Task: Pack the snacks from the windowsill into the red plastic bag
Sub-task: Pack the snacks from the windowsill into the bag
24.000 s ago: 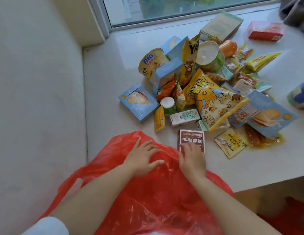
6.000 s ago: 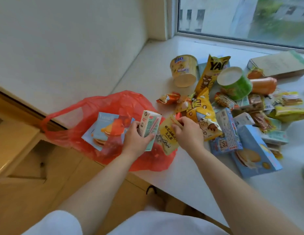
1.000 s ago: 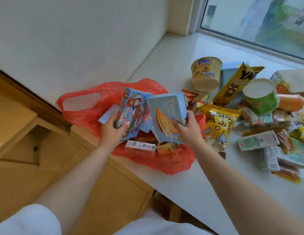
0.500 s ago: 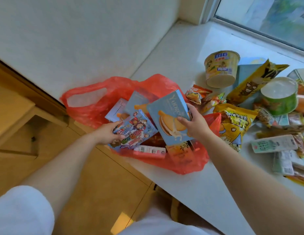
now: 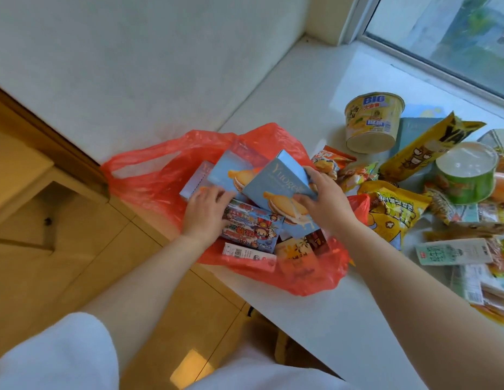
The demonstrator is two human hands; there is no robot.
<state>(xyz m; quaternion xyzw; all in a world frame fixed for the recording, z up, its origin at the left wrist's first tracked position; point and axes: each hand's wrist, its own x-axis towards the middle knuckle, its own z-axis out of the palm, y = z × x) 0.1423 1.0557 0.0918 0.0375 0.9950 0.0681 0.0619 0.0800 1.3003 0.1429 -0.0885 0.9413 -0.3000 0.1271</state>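
A: Right hand (image 5: 324, 201) grips the pale-blue cardboard sandwich-biscuit box (image 5: 279, 190), tilted over the red plastic bag (image 5: 149, 170).
B: Left hand (image 5: 206, 212), fingers flat, presses the cartoon-printed box (image 5: 251, 229) (bag directly below).

There is one view only, from a camera on the person's head, looking forward and steeply down. It sits close above the windowsill (image 5: 315, 114), whose near edge cuts diagonally from upper left to lower right. Both forearms reach in from the bottom, so the hands fall near the middle of the picture, over the red plastic bag (image 5: 149, 175). The wide lens bends the edges: a white wall fills the upper left, the window (image 5: 453, 32) the upper right corner, wooden flooring the lower left, and a white sleeve (image 5: 56, 353) the bottom corner.
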